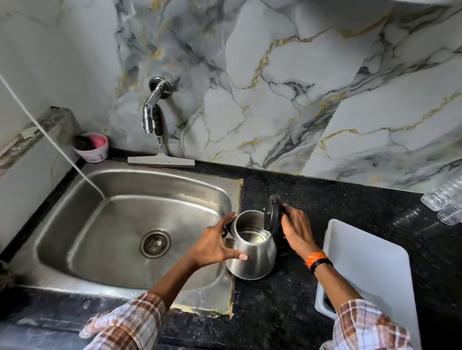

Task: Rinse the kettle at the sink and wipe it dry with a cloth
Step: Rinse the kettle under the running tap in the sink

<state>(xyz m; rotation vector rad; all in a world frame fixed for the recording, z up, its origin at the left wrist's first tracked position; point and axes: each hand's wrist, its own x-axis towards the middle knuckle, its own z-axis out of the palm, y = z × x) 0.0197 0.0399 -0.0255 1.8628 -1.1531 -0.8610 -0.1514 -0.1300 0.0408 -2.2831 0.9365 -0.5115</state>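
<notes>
Kettle [253, 247] at frame centre on counter [284, 301] beside sink [128, 222], lid up; left hand [213, 248] fingers spread on body, right hand [298, 230] fingers curled behind lid, grip unclear; rinsing not begun, next under tap [152, 112] upper left

One kettle [254, 251], one sink [128, 222], two hands.
</notes>
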